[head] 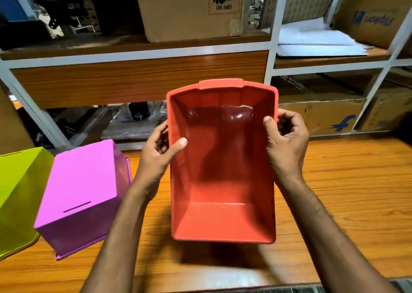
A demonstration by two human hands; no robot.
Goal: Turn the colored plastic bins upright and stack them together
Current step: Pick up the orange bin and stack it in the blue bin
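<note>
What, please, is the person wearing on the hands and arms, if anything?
Nothing visible: the left hand and right hand are bare, with no gloves, rings or watch, and both forearms are uncovered, no sleeve in view.

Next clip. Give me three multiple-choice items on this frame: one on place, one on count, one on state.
1. Where is the pink bin relative to the red bin?
A. To its left, on the table
B. Inside it
C. On a shelf above it

2. How many coloured bins are visible?
A. Two
B. Three
C. Four

3. What is the red bin's state?
A. Upside down on the table
B. Gripped by both hands, opening facing the camera
C. Nested in another bin

Answers:
1 A: the pink bin sits bottom-up on the wood, left of the red one.
2 B: red, pink and the green bin at the left edge.
3 B: the left hand and right hand grip its side walls, and its inside shows.
</note>
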